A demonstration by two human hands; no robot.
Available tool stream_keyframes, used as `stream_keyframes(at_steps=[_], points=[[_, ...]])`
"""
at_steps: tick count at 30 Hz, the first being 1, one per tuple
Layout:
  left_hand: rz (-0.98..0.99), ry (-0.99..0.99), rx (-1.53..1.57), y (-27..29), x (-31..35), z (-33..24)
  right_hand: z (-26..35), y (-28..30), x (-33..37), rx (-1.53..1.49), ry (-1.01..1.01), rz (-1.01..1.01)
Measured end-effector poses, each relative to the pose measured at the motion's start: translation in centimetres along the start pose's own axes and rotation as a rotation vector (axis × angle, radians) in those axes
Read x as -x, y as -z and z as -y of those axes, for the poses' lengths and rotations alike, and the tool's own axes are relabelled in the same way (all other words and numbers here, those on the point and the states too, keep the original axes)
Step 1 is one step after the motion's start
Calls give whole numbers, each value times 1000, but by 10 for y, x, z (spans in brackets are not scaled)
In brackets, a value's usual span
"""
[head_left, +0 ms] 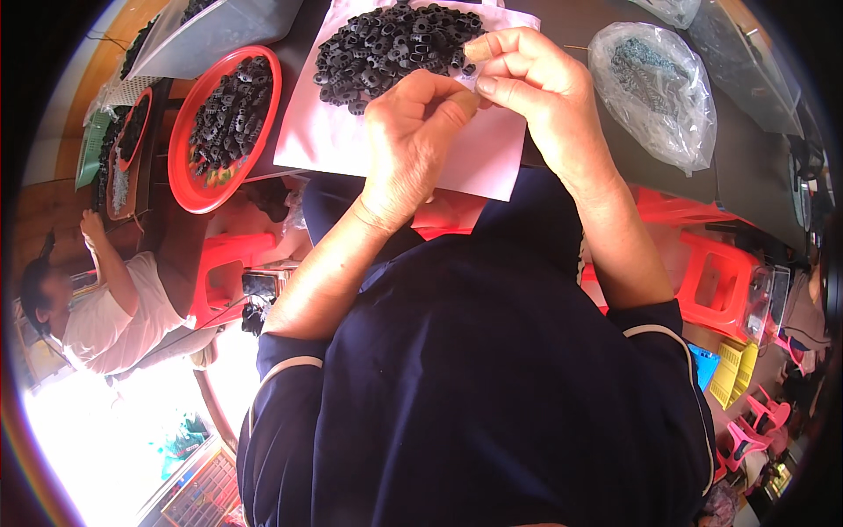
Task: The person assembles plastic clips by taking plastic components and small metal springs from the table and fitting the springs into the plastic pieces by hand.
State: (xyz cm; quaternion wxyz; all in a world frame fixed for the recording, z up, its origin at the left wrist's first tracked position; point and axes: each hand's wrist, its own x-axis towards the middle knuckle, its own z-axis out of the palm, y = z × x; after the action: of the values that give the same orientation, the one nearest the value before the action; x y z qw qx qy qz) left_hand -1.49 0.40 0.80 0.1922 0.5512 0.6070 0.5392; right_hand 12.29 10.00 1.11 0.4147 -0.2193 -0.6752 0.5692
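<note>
Left hand (413,132): fingers curled shut, tips pinching a small pale piece (467,81) at 12 o'clock of the frame.
Right hand (527,83): thumb and forefinger closed on the same piece from the 1 o'clock side, touching the left fingertips.
Small pale piece: mostly hidden between the fingers; kind could not be told. Judged light and thin, best held by its edges in a fingertip pinch.
Black parts (395,44): heap of small moulded pieces just beyond the hands; judged stiff, light, easily scattered.
Pink sheet (474,162): lay beneath heap and hands.
Red tray (184,180): at 10 o'clock, carried more black parts.
Clear bag (654,88): at 2 o'clock, bluish contents.
Surface: dark tabletop (746,167).
Room: red stools (720,281) at 3 o'clock; another person (105,307) seated at 9 o'clock.
</note>
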Motion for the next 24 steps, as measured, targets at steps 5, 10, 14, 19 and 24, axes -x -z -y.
stream_keyframes(at_steps=[5,10,14,19,24], points=[[-18,345,258,3,0,-4,-3,3,3,166,87,61],[-125,62,-15,-4,2,10,-12,5,3,424,203,43],[-158,-288,-507,-9,-2,27,-21,3,-2,756,465,-8],[-183,-323,-729,-9,-3,34,-19,19,-9,892,507,-28],[-205,-369,-660,-5,2,33,-24,34,-41,1038,328,-92]])
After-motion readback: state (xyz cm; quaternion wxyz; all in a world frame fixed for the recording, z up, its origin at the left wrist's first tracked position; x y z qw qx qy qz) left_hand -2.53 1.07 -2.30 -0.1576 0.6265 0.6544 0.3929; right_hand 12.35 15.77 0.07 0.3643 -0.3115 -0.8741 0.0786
